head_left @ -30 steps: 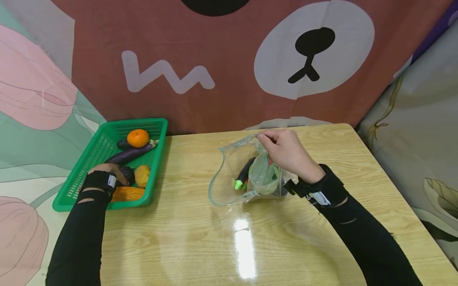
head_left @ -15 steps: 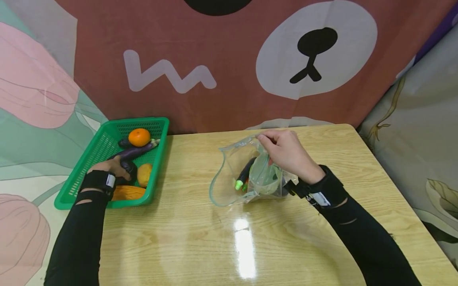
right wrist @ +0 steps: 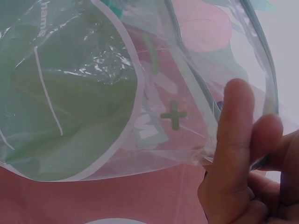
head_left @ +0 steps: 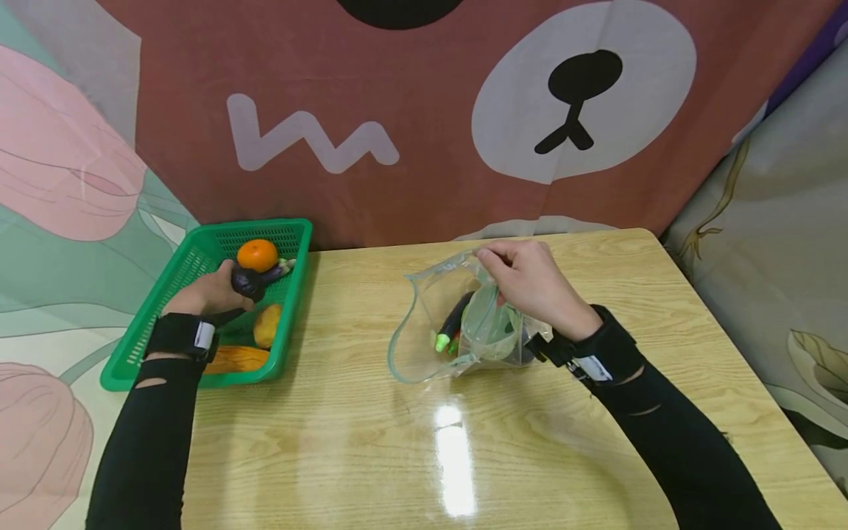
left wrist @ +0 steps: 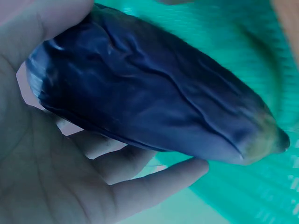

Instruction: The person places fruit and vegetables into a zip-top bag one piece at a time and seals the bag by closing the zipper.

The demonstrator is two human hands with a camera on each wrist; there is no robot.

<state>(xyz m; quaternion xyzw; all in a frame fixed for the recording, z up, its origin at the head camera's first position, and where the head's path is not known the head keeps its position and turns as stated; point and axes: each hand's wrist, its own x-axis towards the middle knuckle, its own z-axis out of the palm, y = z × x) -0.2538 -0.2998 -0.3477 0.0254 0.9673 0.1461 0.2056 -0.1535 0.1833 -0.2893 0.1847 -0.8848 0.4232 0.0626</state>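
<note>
1. The left hand point(head_left: 205, 294) has fingers and thumb curled round a wrinkled dark eggplant point(left wrist: 140, 84), over the green basket point(head_left: 303, 283).
2. The right hand point(head_left: 530, 280) pinches a clear bag point(head_left: 486, 327) by its edge.
3. An orange fruit point(head_left: 258, 255) sits just beyond, in the basket.

The held vegetable point(left wrist: 140, 88) is showing wrinkled skin with a soft sheen. The bag point(right wrist: 93, 88) is gleaming as thin, clear, crinkled plastic. The basket point(head_left: 188, 269) is looking like plastic, its walls a perforated mesh. The table point(head_left: 344, 449) is mirroring light off a glossy wood-grain top. The backdrop point(head_left: 424, 199) is hanging as matt, faintly creased cloth; the sleeves point(head_left: 142, 456) are looking like dull fabric.
</note>
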